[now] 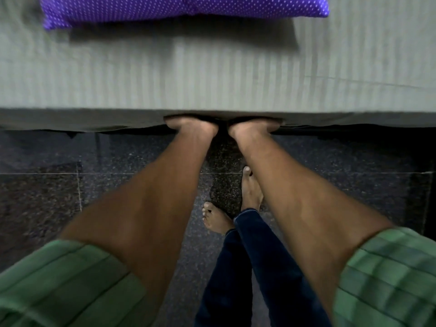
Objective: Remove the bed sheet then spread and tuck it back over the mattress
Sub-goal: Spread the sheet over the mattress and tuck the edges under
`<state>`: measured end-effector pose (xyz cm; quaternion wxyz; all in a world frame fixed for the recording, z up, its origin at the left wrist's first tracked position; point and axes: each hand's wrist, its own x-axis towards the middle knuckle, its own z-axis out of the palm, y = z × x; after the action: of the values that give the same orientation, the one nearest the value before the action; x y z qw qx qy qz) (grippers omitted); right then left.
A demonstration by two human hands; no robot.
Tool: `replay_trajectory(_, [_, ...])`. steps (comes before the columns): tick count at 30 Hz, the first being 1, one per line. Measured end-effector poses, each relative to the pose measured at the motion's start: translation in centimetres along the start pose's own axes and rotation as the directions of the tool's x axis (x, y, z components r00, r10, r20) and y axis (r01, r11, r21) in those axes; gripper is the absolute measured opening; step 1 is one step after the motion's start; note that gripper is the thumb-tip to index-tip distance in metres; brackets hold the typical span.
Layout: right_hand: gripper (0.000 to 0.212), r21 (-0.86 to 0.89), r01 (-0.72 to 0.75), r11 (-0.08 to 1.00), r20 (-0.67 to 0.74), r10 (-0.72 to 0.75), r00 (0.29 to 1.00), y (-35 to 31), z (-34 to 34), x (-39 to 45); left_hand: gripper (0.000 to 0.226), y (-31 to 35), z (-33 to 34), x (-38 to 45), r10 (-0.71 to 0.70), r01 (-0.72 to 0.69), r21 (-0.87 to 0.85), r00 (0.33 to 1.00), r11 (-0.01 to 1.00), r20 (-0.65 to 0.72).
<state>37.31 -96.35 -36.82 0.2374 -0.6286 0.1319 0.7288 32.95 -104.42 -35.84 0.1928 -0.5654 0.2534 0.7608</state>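
1. Bare feet (pixel 250 192) stand on the dark floor (pixel 47 197), behind the hands.
2. Left hand (pixel 192 127) and right hand (pixel 253 128) reach side by side under the bed edge; fingers hidden, grip cannot be told.
3. Bed sheet (pixel 212 74) lies spread just beyond both hands.
4. Purple pillow (pixel 184 8) lies farther beyond.

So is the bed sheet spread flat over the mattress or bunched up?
Spread flat: the striped bed sheet lies smooth to the near edge, where both hands reach under its overhang; their fingers are hidden.
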Motion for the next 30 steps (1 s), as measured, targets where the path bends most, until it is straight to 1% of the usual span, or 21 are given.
replay_trajectory(1, [0.081,-0.034,0.005,0.999,0.070,-0.003,0.998,-0.4,-0.4,0.6,0.066,-0.2,0.2,0.1,-0.001,0.001,0.002,1.000,1.000,0.019])
replay_trajectory(2, [0.083,-0.065,0.004,0.998,0.112,0.003,0.994,-0.8,-0.9,1.1,0.066,-0.3,-0.3,0.3,0.006,-0.007,0.011,0.998,1.000,0.056])
replay_trajectory(4, [0.085,-0.141,-0.016,0.990,0.177,0.041,0.983,-1.7,-2.0,1.1,0.063,0.0,-2.3,0.7,0.039,-0.052,0.135,0.994,0.989,0.100])
replay_trajectory(6, [0.082,-0.183,-0.040,0.982,0.238,0.084,0.968,-2.0,-3.6,0.5,0.057,1.0,-4.5,1.5,0.050,-0.062,0.285,0.997,0.956,0.050])
replay_trajectory(7, [0.082,-0.188,-0.056,0.981,0.244,0.102,0.964,-1.6,-4.6,0.0,0.056,1.7,-5.6,1.9,0.056,-0.061,0.312,0.998,0.948,0.026])
replay_trajectory(9, [0.085,-0.263,-0.064,0.963,0.264,0.136,0.955,-0.5,-6.6,-1.1,0.056,2.8,-6.9,1.7,0.045,-0.051,0.338,0.999,0.940,0.027])
replay_trajectory(11, [0.087,-0.283,-0.070,0.956,0.230,0.139,0.963,1.9,-7.5,-1.7,0.055,4.3,-7.7,1.3,0.053,-0.052,0.297,0.999,0.953,0.004])
replay_trajectory(13, [0.085,-0.299,-0.111,0.948,0.217,0.181,0.959,5.2,-7.4,-2.6,0.056,6.4,-8.4,1.0,0.067,-0.064,0.264,0.998,0.962,0.000])
replay_trajectory(17, [0.084,-0.333,-0.175,0.927,0.212,0.254,0.944,13.2,-6.1,-4.5,0.063,13.0,-10.1,0.6,0.075,-0.079,0.200,0.997,0.976,0.032])
replay_trajectory(19, [0.086,-0.289,-0.158,0.944,0.221,0.227,0.948,16.2,-5.2,-4.7,0.067,16.3,-10.5,1.0,0.054,-0.068,0.215,0.996,0.974,0.072])
replay_trajectory(21, [0.085,-0.248,-0.132,0.960,0.225,0.190,0.956,18.8,-4.9,-4.6,0.071,19.4,-10.6,1.4,0.033,-0.062,0.265,0.993,0.962,0.112])
replay_trajectory(24, [0.082,-0.250,-0.108,0.962,0.214,0.163,0.963,22.6,-4.6,-4.2,0.074,23.3,-10.9,1.1,-0.004,-0.049,0.358,0.989,0.933,0.147])
replay_trajectory(26, [0.078,-0.254,-0.060,0.965,0.253,0.126,0.959,25.1,-3.9,-4.2,0.077,25.8,-11.1,1.6,-0.020,-0.037,0.381,0.989,0.924,0.145])
replay_trajectory(28, [0.075,-0.198,-0.024,0.980,0.235,0.071,0.969,26.9,-3.2,-4.2,0.079,28.0,-11.0,2.6,-0.009,-0.030,0.380,0.995,0.925,0.101])
replay_trajectory(30, [0.076,-0.197,0.024,0.980,0.232,0.023,0.972,28.6,-3.2,-4.5,0.083,29.8,-10.8,3.3,-0.030,-0.003,0.380,0.996,0.925,0.081])
